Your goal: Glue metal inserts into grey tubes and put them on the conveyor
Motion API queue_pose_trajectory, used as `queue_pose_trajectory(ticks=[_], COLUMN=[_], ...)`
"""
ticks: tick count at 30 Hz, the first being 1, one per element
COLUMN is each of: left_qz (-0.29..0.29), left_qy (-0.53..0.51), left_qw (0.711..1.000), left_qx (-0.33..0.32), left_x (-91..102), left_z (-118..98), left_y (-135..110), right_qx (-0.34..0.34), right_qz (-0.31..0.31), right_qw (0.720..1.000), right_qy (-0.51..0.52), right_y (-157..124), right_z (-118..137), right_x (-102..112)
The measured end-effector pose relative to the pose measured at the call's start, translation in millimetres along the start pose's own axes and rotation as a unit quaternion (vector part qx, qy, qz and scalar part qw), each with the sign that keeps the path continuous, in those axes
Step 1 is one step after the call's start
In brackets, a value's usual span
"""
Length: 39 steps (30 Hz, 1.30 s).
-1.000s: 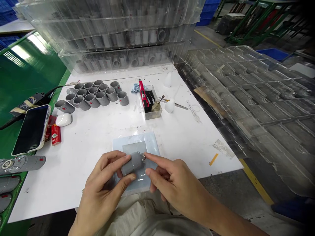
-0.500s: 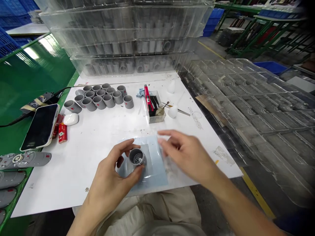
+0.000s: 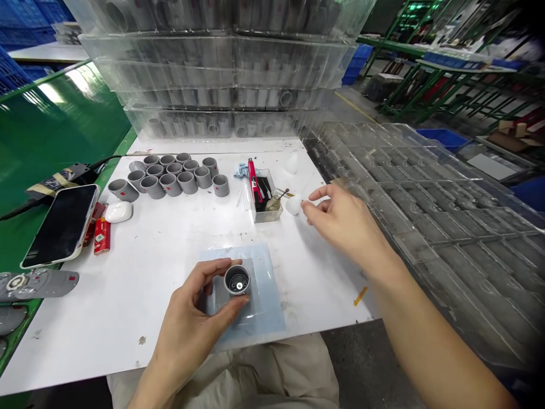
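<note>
My left hand [image 3: 200, 309] holds a short grey cylinder [image 3: 237, 291] between thumb and fingers, its mouth facing up toward me. Inside sits a dark round part with a shiny metal centre. Beneath lies a light blue sheet [image 3: 270, 307] with a clear film on it. My right hand [image 3: 340, 221] reaches over the right side of the table, thumb and index finger apart beside a white bulb-shaped bottle [image 3: 293, 205]. Thin tweezers [image 3: 291, 195] lie by that bottle, mostly hidden by my hand; a grip on them is not visible.
Several grey cylinders [image 3: 170, 184] stand at the back left. A clear box [image 3: 267, 215] holds a red-and-black tool [image 3: 254, 183]. The phone [image 3: 62, 224] lies left. Clear trays full of cylinders [image 3: 183, 74] rise behind; compartment trays [image 3: 434, 199] stand right.
My right hand has moved away from the cylinder, forward and right to the white bottle. My left hand keeps the cylinder over the blue sheet. The view has shifted slightly.
</note>
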State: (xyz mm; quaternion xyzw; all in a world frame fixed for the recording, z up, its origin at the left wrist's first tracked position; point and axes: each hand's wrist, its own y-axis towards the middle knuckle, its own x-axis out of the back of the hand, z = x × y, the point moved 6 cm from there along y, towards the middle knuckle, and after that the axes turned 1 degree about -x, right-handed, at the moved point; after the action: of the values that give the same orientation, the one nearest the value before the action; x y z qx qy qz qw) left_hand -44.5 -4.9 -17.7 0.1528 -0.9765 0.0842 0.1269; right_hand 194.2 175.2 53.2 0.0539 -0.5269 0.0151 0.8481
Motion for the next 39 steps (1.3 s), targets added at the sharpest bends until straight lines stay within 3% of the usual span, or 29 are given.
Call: queue_pose_trajectory(ticks=[4,8,12,17,21,23,25,27,30,32,34,37,39], left_qz=[0.001,0.013,0.010,0.013,0.021,0.022,0.024,0.028,0.045,0.050,0.048,0.048,0.049], left_qy=[-0.009,-0.009,-0.019,-0.022,-0.022,-0.020,-0.017,-0.016,-0.015,-0.017,-0.023,-0.025,-0.023], left_qw=[1.000,1.000,1.000,1.000,1.000,0.999,0.999,0.999,0.998,0.997,0.997,0.998,0.998], left_qx=[-0.007,-0.009,-0.002,0.003,-0.005,-0.011,-0.017,-0.025,-0.047,-0.059,-0.056,-0.038,-0.028], left_x=[-0.4,-0.3,0.1,-1.7,-3.0,-3.0,-2.8,-2.5,-2.9,-2.6,-1.8,-1.4,-1.3], left_z=[1,3,4,3,1,0,0,1,4,6,9,13,14], left_y=[0,-1,0,-1,-2,-2,-2,-2,0,2,3,4,3], right_qx=[0.042,0.055,0.062,0.062,0.143,0.184,0.206,0.226,0.240,0.242,0.265,0.330,0.359], right_qz=[0.054,0.045,0.040,-0.006,-0.009,-0.014,-0.064,-0.155,-0.297,-0.335,-0.296,-0.151,-0.089], right_qw=[0.992,0.992,0.994,0.998,0.971,0.962,0.956,0.940,0.894,0.874,0.875,0.879,0.871], right_qy=[-0.106,-0.105,-0.077,0.006,0.190,0.204,0.197,0.206,0.234,0.258,0.278,0.309,0.324], right_y=[12,34,47,25,6,5,6,1,-27,-52,-73,-94,-101], right_z=[-2,3,3,1,19,29,37,43,49,53,60,72,77], right_x=[-19,-33,-31,-8,-6,-6,3,23,55,66,63,39,22])
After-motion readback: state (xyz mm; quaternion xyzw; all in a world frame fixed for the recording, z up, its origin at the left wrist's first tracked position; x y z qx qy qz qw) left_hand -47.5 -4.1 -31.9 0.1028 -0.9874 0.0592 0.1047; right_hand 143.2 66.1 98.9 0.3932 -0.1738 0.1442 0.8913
